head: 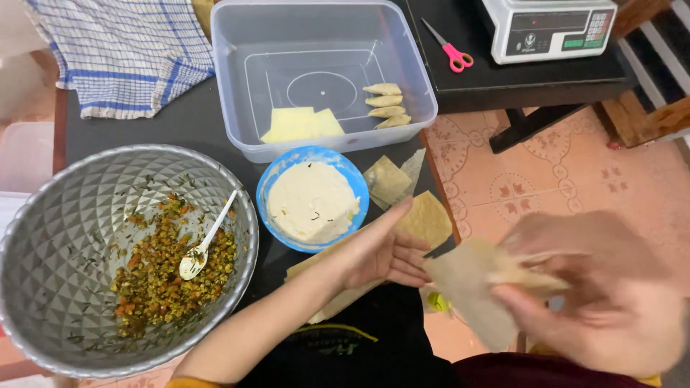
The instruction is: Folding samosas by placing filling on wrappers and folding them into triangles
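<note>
My left hand (384, 248) is held flat with fingers stretched, its fingertips touching a thin pale pastry sheet (471, 284). My right hand (596, 294), blurred by motion, grips the other side of that sheet. Just left of my left hand stands a blue bowl (277, 176) of white paste. More pastry sheets (428, 219) lie on the dark table beside it. A large silver bowl (65, 215) at the left holds chopped green and orange filling (162, 276) with a white spoon (205, 244) in it.
A clear plastic box (237, 79) at the back holds several folded pastries (386, 105) and flat yellow sheets (302, 124). A checked cloth (122, 54) lies back left. Pink-handled scissors (449, 49) and a white scale (550, 27) sit on a black surface at the right, above a tiled floor (568, 172).
</note>
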